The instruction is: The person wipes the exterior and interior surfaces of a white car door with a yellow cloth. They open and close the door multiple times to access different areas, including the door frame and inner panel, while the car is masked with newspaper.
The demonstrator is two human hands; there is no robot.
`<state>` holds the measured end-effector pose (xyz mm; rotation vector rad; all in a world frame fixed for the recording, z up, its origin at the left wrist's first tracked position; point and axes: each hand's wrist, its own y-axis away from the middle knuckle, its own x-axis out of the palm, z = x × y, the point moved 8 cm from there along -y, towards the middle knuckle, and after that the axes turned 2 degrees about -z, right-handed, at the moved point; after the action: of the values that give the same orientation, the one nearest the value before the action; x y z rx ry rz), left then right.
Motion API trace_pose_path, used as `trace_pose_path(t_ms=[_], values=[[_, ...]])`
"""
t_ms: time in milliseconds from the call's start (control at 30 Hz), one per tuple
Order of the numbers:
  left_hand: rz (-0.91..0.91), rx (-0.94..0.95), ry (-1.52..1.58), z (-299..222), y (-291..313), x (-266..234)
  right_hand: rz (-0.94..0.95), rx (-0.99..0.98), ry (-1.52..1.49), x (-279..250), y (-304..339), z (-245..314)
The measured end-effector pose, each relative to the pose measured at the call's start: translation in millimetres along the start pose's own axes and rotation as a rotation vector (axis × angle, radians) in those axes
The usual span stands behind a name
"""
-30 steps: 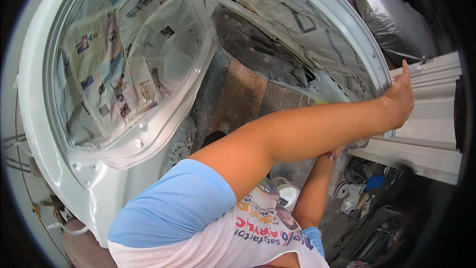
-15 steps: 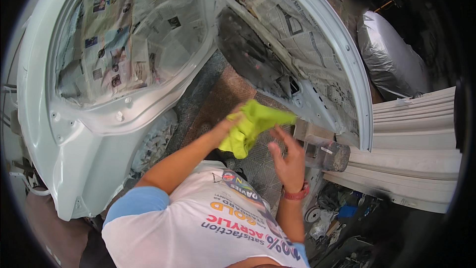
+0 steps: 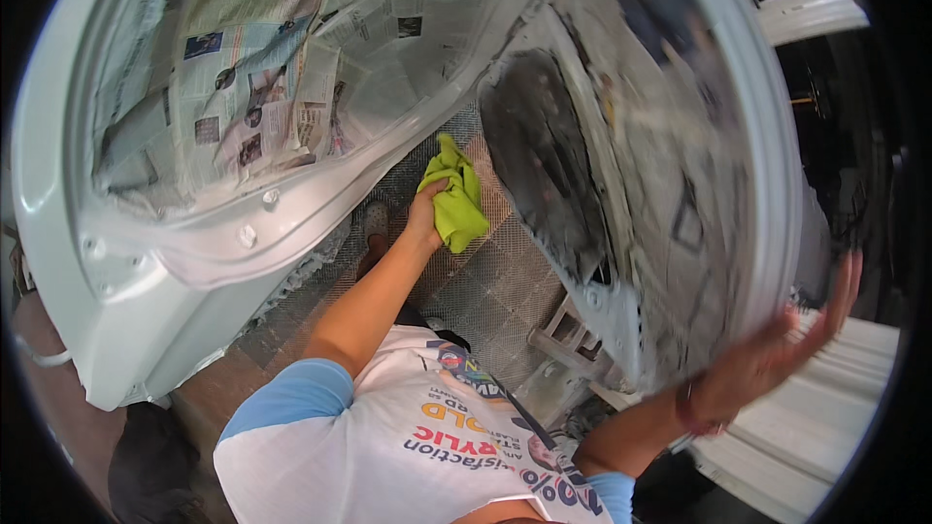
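Note:
A crumpled lime-green cloth (image 3: 460,209) is gripped in my left hand (image 3: 427,206), held above the floor between the pale car body (image 3: 107,272) and its open door (image 3: 772,146). My fingers are closed over the cloth's left side, and its folds hang free to the right. Out to the right, my right hand (image 3: 777,354) is at the door's lower outer edge, blurred by motion. Its fingers are stretched out and hold nothing; whether the palm touches the door I cannot tell. Newspaper (image 3: 257,87) masks the car body's opening, and a dark patch (image 3: 549,155) covers part of the door's inner side.
Below the door stands a grey hollow block (image 3: 575,338). White ribbed panels (image 3: 796,437) lie beyond my right forearm. The floor (image 3: 456,301) has a mesh-like pattern, and a shoe (image 3: 377,218) shows by my left forearm.
The cloth was up between both hands; now only my left hand has it, lower down. My right hand has swung right to the door's edge. The view has shifted too.

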<state>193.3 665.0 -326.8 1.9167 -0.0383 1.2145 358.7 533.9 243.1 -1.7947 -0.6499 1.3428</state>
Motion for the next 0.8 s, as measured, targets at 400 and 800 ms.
trace_pose_path(t_ms=[400, 800], values=[[-0.05, 0.294, -0.479, -136.9, -254.7, 61.9, 0.061, 0.612, 0.204, 38.1, -20.1, -30.9], [0.475, 0.429, -1.307, -112.6, -381.0, 215.7, 0.272, 0.335, 0.413, 140.0, -38.5, -13.8]])
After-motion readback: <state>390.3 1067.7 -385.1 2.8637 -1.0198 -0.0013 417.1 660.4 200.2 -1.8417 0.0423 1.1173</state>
